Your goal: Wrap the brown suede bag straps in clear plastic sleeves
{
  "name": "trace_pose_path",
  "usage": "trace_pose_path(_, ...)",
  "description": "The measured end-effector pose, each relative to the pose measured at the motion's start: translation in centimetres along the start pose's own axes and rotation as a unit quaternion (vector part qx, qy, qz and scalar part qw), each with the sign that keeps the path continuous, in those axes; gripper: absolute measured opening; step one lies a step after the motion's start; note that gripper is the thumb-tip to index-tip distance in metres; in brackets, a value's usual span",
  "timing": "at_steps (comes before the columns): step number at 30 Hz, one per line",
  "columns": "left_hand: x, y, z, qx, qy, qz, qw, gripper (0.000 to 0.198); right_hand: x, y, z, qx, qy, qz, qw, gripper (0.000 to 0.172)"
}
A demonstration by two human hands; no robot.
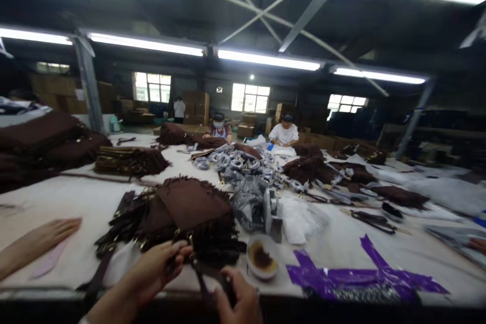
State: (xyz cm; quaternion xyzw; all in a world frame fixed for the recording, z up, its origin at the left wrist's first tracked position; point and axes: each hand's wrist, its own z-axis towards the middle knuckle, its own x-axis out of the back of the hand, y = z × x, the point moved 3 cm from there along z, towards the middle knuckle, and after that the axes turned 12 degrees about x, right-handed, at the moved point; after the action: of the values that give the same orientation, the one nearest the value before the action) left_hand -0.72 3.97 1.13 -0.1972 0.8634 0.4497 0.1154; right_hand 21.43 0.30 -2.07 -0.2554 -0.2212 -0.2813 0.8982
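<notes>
At the table's front edge, my left hand (161, 266) is closed, its fingertips pinching a small gold-coloured metal fitting that looks like a clasp. A dark brown strap (203, 281) runs down from there to my right hand (239, 291), whose fingers and thumb are closed around it. Motion blur softens both hands and the strap. Right behind them lies a pile of dark brown fringed pieces (190, 202), which look like bags, with straps and gold fittings along its near side. A white bowl (262, 273) with yellow-brown contents stands just right of my hands.
A co-worker's hand (61, 233) rests flat on the table at left; another person's hand (477, 244) shows at far right. Purple tape (341, 278) lies at the front edge. A tape dispenser (272, 212) stands behind the bowl. Grey-wrapped parts (243, 162) are heaped farther back.
</notes>
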Motion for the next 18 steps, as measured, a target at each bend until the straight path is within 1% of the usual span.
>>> trace_pose_path(2, -0.2, -0.4, -0.4, 0.026, -0.047, -0.036, 0.998, 0.012, 1.4, -0.4, -1.4, -0.054, 0.002, 0.042, 0.998, 0.026)
trace_pose_path(3, -0.1, -0.6, -0.5, 0.048, -0.057, -0.048, 0.996, 0.016, 2.1, -0.3, -2.0, -0.073, 0.002, 0.052, 0.996, 0.027)
trace_pose_path(5, 0.4, -1.1, -0.4, 0.074, -0.081, -0.06, 0.992, 0.031, 3.3, -0.1, -3.0, -0.092, 0.006, 0.035, 0.995, 0.029)
trace_pose_path(7, 1.3, -1.7, -0.2, 0.083, -0.087, -0.053, 0.991, 0.04, 3.9, 0.1, -3.8, -0.101, 0.0, 0.017, 0.995, 0.03)
trace_pose_path(9, 2.3, -2.2, 0.0, 0.082, -0.08, -0.035, 0.993, 0.039, 3.6, 0.0, -4.5, -0.097, -0.03, 0.015, 0.995, 0.028)
trace_pose_path(12, 3.4, -2.8, 0.6, 0.075, -0.07, -0.001, 0.995, 0.03, 2.0, -0.8, -5.0, -0.062, -0.1, 0.019, 0.993, 0.025)
trace_pose_path(14, 3.8, -2.8, 1.0, 0.057, -0.07, 0.036, 0.995, 0.029, 0.9, -1.3, -4.9, -0.04, -0.132, 0.01, 0.99, 0.029)
trace_pose_path(16, 3.8, -2.4, 1.5, 0.027, -0.086, 0.09, 0.992, 0.031, 0.2, -1.6, -4.4, -0.027, -0.141, 0.004, 0.99, 0.034)
trace_pose_path(18, 3.5, -2.1, 2.1, 0.007, -0.112, 0.138, 0.984, 0.036, 0.0, -1.7, -3.6, -0.022, -0.143, 0.01, 0.989, 0.036)
